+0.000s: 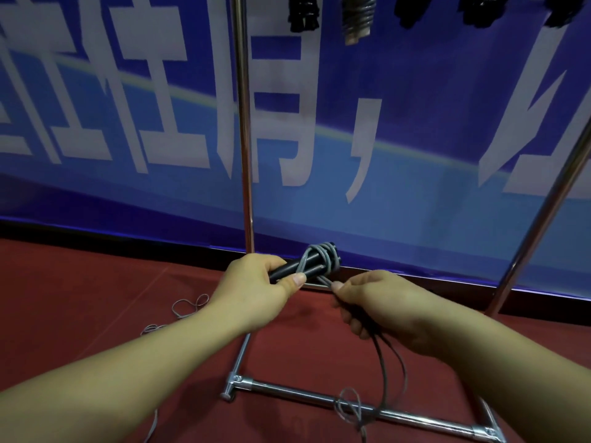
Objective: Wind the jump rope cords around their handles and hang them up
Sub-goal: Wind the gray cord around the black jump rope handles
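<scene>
My left hand (256, 284) grips two black jump rope handles (289, 268) held side by side, pointing up and to the right. Several turns of grey cord (321, 255) are wrapped around their far end. My right hand (379, 306) pinches the doubled cord just below the handles. From that hand the loose cord (388, 372) hangs down and drapes over the rack's lower bar. At the top edge several wound jump ropes (303, 12) hang from the rack, mostly cut off by the frame.
A chrome rack stands in front of me, with an upright pole (243, 123), a slanted pole (550, 212) on the right and a base bar (307, 398) on the red carpet. More grey cord (188, 306) lies looped on the floor at left. A blue banner (128, 123) covers the wall behind.
</scene>
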{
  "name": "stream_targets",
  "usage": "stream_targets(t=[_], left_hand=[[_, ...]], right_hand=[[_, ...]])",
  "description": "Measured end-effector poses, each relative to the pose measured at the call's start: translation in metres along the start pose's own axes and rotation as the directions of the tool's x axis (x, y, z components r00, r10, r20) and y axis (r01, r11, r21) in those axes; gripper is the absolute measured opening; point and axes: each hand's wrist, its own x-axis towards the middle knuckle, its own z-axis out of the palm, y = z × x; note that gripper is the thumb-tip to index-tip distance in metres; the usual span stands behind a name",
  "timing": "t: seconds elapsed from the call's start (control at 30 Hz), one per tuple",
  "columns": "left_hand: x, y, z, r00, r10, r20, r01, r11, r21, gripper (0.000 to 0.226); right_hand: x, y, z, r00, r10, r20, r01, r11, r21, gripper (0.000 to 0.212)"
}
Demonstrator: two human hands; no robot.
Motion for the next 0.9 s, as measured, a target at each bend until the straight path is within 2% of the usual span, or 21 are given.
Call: stream_targets(t=[0.1, 0.23, 0.3, 0.37, 0.4, 0.47, 0.53, 0.6, 0.67, 0.9], left_hand=[[0.004, -0.011, -0.008, 0.993, -0.085, -0.078, 0.091, 0.993, 0.069, 0.027], [0.005, -0.019, -0.009, 0.992, -0.116, -0.053, 0.124, 0.974, 0.189, 0.024], [0.005, -0.018, -0.006, 0.994, -0.109, -0.022, 0.111, 0.962, 0.251, 0.024], [0.004, -0.016, -0.005, 0.995, -0.104, 0.008, 0.096, 0.947, 0.307, 0.027], [0.003, -0.016, -0.005, 0.995, -0.1, 0.021, 0.087, 0.937, 0.338, 0.028], [0.003, -0.015, -0.004, 0.995, -0.091, 0.043, 0.066, 0.914, 0.399, 0.028], [0.002, -0.014, -0.004, 0.99, -0.109, 0.091, 0.057, 0.892, 0.448, 0.027], [0.0, -0.011, -0.003, 0.976, -0.145, 0.161, 0.049, 0.872, 0.487, 0.026], [-0.002, -0.009, -0.003, 0.959, -0.164, 0.229, 0.02, 0.852, 0.523, 0.027], [-0.008, 0.006, -0.007, 0.915, -0.111, 0.389, -0.148, 0.802, 0.578, 0.023]], right_hand=[[-0.002, 0.001, -0.002, 0.999, -0.01, 0.037, 0.015, 0.991, -0.131, 0.026], [-0.002, 0.002, 0.001, 0.994, -0.035, 0.104, 0.048, 0.991, -0.127, 0.024], [-0.002, 0.002, 0.001, 0.997, -0.042, 0.07, 0.053, 0.985, -0.165, 0.024], [-0.002, 0.002, -0.001, 0.997, -0.071, -0.013, 0.064, 0.956, -0.286, 0.026], [-0.001, 0.003, -0.002, 0.992, -0.117, -0.049, 0.087, 0.909, -0.408, 0.028], [0.0, 0.004, -0.002, 0.971, -0.231, -0.057, 0.139, 0.746, -0.651, 0.03], [-0.001, 0.007, -0.001, 0.955, -0.293, -0.039, 0.163, 0.632, -0.758, 0.025], [0.0, 0.008, -0.001, 0.943, -0.331, -0.043, 0.174, 0.599, -0.782, 0.019], [0.002, 0.009, -0.002, 0.933, -0.358, -0.039, 0.192, 0.585, -0.788, 0.022], [0.003, 0.015, -0.009, 0.9, -0.434, -0.028, 0.233, 0.535, -0.812, 0.027]])
